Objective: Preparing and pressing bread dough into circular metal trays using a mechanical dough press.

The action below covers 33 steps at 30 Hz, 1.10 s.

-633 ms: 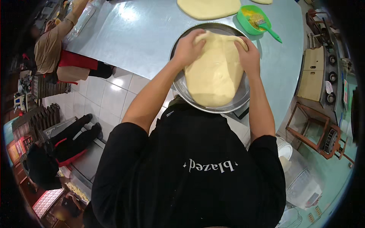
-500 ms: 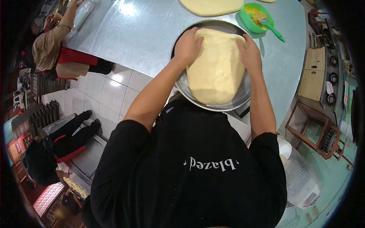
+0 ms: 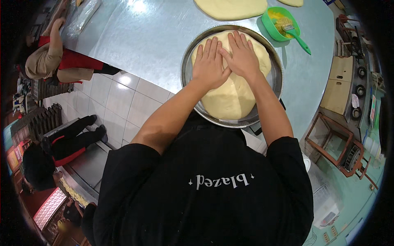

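Left hand: lay flat on the dough, fingers spread out and straight, holding nothing.
Right hand: lay flat too, open, touching the left hand at the thumb side, gripping nothing.
Dough: a big pale yellow lump sat under both palms and filled most of the pan.
Pan: a round shiny metal one went all around the dough and rested on the table edge.
Table: grey metal, stretching away past the fingers.
Green bowl: sat just beyond the right hand, beside the pan, with a green brush in it.
Flat dough: lay farther off past the fingertips.
Other person: leaned at the table well off to the left.
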Available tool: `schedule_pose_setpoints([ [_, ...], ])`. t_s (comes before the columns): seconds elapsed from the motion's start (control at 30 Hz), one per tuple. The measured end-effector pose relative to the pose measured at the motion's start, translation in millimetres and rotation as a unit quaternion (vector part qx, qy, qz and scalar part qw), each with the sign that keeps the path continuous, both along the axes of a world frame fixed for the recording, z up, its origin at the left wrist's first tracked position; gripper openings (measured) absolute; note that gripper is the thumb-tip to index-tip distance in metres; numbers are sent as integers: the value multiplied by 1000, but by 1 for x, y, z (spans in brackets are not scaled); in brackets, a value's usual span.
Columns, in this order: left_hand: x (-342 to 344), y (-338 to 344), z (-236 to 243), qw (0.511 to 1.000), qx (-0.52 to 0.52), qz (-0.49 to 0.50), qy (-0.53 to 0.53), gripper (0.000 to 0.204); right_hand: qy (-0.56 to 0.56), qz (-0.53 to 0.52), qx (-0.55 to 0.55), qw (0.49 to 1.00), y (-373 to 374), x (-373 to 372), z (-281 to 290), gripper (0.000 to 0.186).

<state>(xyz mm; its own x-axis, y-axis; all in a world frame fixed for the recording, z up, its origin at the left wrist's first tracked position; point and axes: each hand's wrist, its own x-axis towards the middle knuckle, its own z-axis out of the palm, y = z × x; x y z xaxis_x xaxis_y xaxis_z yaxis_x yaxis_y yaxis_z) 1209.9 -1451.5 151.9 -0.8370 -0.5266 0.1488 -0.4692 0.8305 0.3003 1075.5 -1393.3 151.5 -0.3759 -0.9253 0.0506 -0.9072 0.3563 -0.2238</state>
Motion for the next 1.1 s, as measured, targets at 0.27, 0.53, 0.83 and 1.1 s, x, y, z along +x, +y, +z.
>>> schedule_pose_setpoints([
  [0.27, -21, -20, 1, 995, -46, -85, -3, 75, -162, -28, -36, 986, 11, -20, 32, 67],
  [0.53, -2, -35, 9, 994, -44, -97, 16, 79, 41, -25, -58, 997, 45, -12, 9, 67],
  [0.83, -5, -22, 2, 996, -32, -83, -10, 77, -323, -130, -144, 926, 57, -9, 27, 68],
  [1.1, 9, 15, -4, 996, 32, 79, 24, 82, 9, -244, -81, 966, 66, 47, 0, 79],
])
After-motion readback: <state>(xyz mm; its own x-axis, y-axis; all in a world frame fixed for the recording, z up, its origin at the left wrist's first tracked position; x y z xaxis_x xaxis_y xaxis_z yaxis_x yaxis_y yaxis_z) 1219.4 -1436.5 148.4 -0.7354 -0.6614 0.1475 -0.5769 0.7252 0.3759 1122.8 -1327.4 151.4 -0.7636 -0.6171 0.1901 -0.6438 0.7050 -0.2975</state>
